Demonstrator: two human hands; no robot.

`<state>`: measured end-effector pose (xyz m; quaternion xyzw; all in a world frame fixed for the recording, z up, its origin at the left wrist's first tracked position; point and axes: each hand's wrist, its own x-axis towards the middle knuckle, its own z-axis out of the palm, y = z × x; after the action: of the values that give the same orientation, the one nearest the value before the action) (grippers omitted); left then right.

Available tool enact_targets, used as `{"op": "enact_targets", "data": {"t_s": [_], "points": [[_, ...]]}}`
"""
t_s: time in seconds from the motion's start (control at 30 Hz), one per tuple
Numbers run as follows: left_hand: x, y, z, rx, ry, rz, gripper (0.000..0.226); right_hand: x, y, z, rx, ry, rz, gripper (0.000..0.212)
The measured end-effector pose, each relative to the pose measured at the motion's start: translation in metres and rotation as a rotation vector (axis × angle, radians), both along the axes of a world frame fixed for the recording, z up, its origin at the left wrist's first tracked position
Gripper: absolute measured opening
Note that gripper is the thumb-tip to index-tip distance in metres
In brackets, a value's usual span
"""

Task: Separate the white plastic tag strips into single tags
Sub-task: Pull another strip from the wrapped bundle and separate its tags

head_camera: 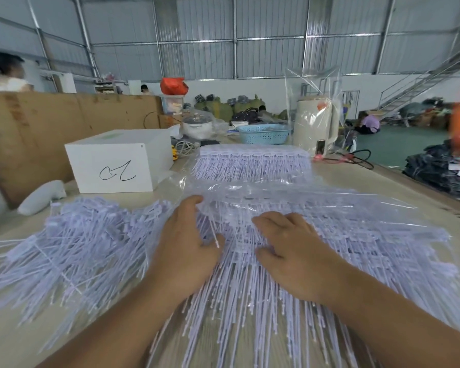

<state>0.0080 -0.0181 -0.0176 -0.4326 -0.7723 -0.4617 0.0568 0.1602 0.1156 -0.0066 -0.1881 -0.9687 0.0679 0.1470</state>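
Observation:
A wide stack of white plastic tag strips (pixel 356 248) lies on the table in front of me, its thin tails fanned toward me. My left hand (pixel 189 245) lies on the stack's left end, index finger stretched forward, with one tag strand caught at its thumb. My right hand (pixel 290 248) sits just to the right, fingers curled down into the strips and thumb pressed against them. A loose heap of single tags (pixel 85 240) spreads out at the left. A second stack of strips (pixel 252 160) lies farther back. A clear plastic bag (pixel 250 189) covers the near stack's far edge.
A white box (pixel 112 166) with a scribble stands at the back left before a cardboard wall (pixel 37 128). Behind are a blue basket (pixel 263 134), a bagged kettle (pixel 316 123) and cables (pixel 356 158). The table edge (pixel 409 187) runs along the right.

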Motion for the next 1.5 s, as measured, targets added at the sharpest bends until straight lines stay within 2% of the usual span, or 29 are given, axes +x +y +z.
{"op": "enact_targets", "data": {"t_s": [0.1,0.2,0.27,0.57,0.7,0.77,0.83,0.93,1.07,1.17,1.23,1.37,1.5], "points": [[0.007,-0.003,0.003,0.100,-0.056,-0.089,0.060,0.001,-0.002,0.000,0.005,-0.044,-0.004,0.063],[0.008,-0.007,0.010,0.199,-0.181,-0.135,0.049,-0.001,-0.006,0.001,0.011,-0.062,-0.027,0.065],[0.008,-0.010,0.014,0.233,-0.203,-0.148,0.045,-0.002,-0.009,0.003,0.027,-0.066,-0.042,0.065],[0.004,-0.007,0.012,0.102,-0.217,-0.186,0.050,-0.010,-0.007,0.002,0.036,-0.044,-0.106,0.074],[-0.001,0.001,0.013,0.057,-0.459,-0.188,0.063,-0.012,-0.003,-0.002,0.019,-0.063,-0.099,0.074],[-0.002,0.004,0.017,0.100,-0.598,-0.203,0.058,-0.012,-0.002,-0.001,0.006,-0.024,-0.101,0.074],[-0.004,0.003,0.021,0.184,-0.687,-0.222,0.045,-0.012,-0.001,0.000,-0.013,0.028,-0.090,0.074],[0.000,-0.003,0.030,0.320,-0.788,-0.251,0.040,-0.012,0.001,0.000,-0.036,0.135,-0.049,0.072],[0.006,-0.010,0.037,0.387,-0.748,-0.231,0.025,-0.010,0.000,0.003,-0.016,0.319,-0.042,0.066],[0.005,-0.014,0.036,0.356,-0.718,-0.175,0.013,-0.007,-0.001,0.005,0.027,0.374,-0.002,0.060],[0.004,-0.016,0.035,0.346,-0.734,-0.136,0.021,-0.005,-0.003,0.007,0.032,0.406,0.021,0.058],[0.002,-0.014,0.031,0.416,-0.891,-0.139,0.037,0.000,-0.009,0.011,-0.121,0.427,0.133,0.048],[0.005,-0.012,0.030,0.343,-0.845,-0.134,0.030,0.012,-0.009,0.018,-0.331,0.457,0.195,0.041]]}}
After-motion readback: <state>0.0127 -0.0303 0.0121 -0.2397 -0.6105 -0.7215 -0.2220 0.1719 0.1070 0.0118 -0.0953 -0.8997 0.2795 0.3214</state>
